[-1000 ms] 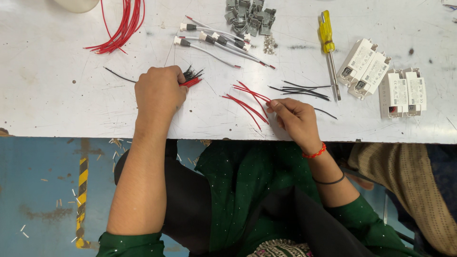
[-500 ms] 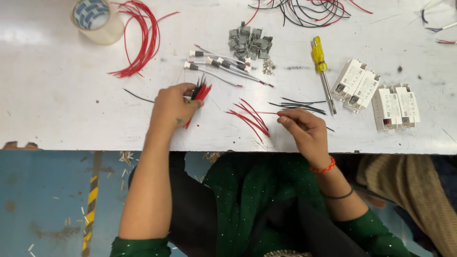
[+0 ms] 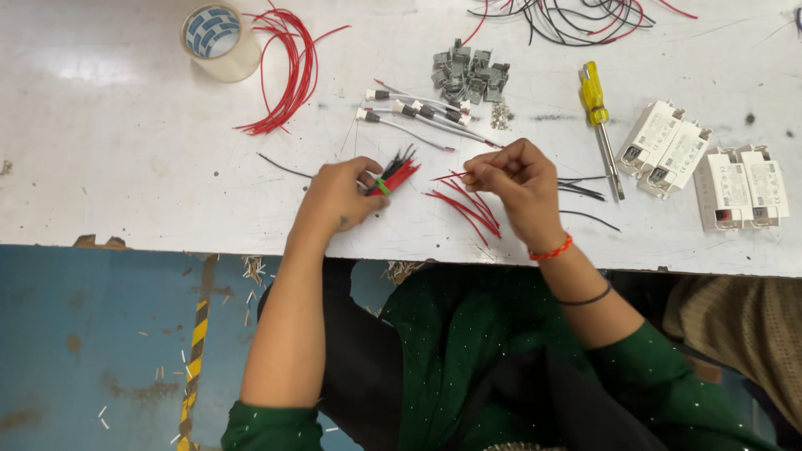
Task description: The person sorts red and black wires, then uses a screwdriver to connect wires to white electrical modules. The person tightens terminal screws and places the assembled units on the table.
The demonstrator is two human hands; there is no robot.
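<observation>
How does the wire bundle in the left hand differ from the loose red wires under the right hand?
The bundle in the left hand mixes black and red wires, bound by a green tie; the loose wires are red only and unbound. The bundle is lifted in a grip; the loose wires lie fanned on the table. Both are short cut lengths.

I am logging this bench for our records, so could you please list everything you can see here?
tape roll: one, pale with blue core, top left.
long red wires: one looped bunch, beside the tape.
wire bundle: one, red and black, in the left hand.
short red wires: several, loose, under the right hand.
grey clips: a heap, top centre.
screwdriver: one, yellow handle, right of centre.
white boxes: four, far right.
table: white, scuffed.
left hand: grips the bundle.
right hand: pinches one red wire.
</observation>
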